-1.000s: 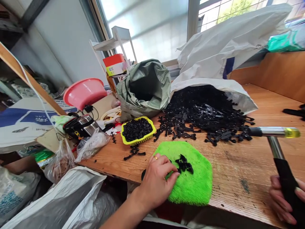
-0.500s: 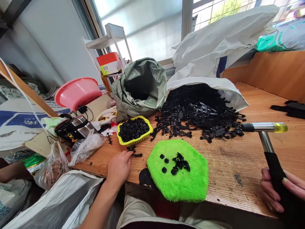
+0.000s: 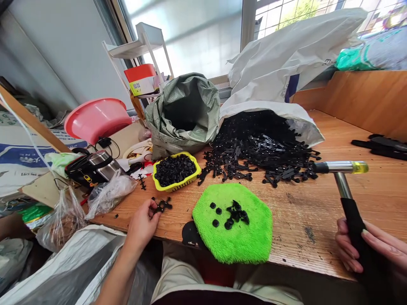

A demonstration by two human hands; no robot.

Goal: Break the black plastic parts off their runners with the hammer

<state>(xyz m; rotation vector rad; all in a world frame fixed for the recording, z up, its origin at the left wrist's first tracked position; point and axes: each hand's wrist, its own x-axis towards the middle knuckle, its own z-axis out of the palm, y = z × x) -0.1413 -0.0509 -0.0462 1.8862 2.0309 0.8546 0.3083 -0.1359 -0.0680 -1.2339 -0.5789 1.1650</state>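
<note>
My left hand (image 3: 144,222) pinches a small black plastic piece (image 3: 163,205) with knobbed ends, just above the table's front left part. On the right, my right hand (image 3: 359,245) is wrapped round the black grip of a hammer (image 3: 344,186) with a metal head, one black tip and one yellow tip. Between the hands lies a bright green fluffy cloth (image 3: 235,245). Several small black caps (image 3: 237,212) rest on it, some in a heap and others apart to the left. Behind my left hand stands a yellow basket (image 3: 176,186) full of small black parts.
A white sack (image 3: 307,127) lies open, spilling a pile of black strips (image 3: 254,152) onto the table. Beside it stands an open grey-green sack (image 3: 187,142). At the left are a pink basin (image 3: 95,120), a black bag (image 3: 81,171) and a clear plastic bag (image 3: 111,192).
My left hand has drawn back to the left and lifted slightly, with black piece in its fingers. The hammer stays in my right hand; the whole view has shifted a little.
</note>
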